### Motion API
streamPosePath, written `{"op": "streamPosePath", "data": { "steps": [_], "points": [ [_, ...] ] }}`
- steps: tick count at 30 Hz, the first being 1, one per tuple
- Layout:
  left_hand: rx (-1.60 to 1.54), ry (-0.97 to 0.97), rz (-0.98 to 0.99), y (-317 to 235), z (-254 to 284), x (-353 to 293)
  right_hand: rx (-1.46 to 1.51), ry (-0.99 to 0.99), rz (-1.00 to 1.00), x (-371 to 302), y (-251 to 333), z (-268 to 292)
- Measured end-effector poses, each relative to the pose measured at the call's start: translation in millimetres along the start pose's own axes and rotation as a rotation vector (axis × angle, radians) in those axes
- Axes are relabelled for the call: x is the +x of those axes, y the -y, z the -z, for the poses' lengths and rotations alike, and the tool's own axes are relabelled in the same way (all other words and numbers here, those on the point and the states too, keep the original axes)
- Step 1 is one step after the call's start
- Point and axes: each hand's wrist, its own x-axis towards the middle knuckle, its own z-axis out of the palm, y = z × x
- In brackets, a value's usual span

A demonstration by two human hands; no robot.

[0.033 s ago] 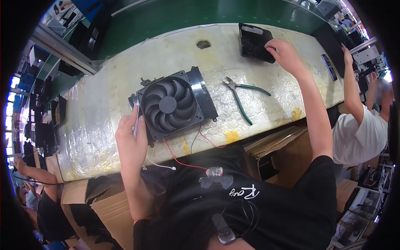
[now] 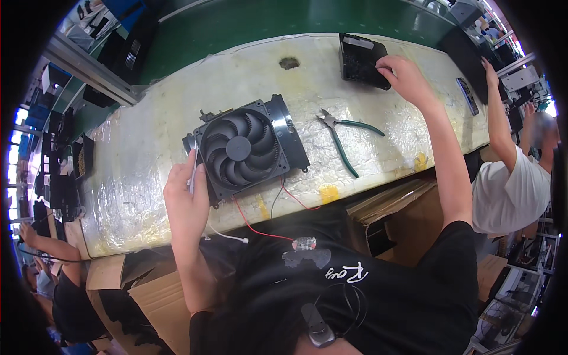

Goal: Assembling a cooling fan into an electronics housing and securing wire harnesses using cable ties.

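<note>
A black cooling fan [image 2: 238, 149] in a square frame lies on the bench, fixed to a dark metal housing [image 2: 289, 131]. My left hand [image 2: 186, 190] is at the fan's near left corner, its thumb and fingers closed on a white cable [image 2: 228, 236] that trails below with a small white plug. Red and dark wires [image 2: 251, 226] hang from the fan's near side. Far right, my right hand [image 2: 407, 81] is over the edge of a black tray [image 2: 344, 62] of small dark pieces. Its thumb and forefinger are pinched; what they hold, if anything, is too small to make out.
Green-handled cutting pliers [image 2: 338, 137] lie open right of the fan. Cardboard boxes [image 2: 393, 216] stand below the bench's near edge. A dark bin [image 2: 84, 155] is at the far left. A co-worker [image 2: 512, 189] in white reaches in at right; another person's arm [image 2: 56, 249] shows at left.
The co-worker's raised hand at right has shifted slightly. My own hands, the fan and the tray look the same.
</note>
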Motion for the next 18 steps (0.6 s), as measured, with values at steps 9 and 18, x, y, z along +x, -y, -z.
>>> {"op": "streamPosePath", "data": {
  "steps": [9,18],
  "points": [
    [-0.054,0.015,0.035,2,2,0,-0.046,0.017,0.090,0,-12,-3],
    [-0.069,0.007,0.010,7,0,-1,0.166,-0.125,-0.192,3,8,3]
  ]
}}
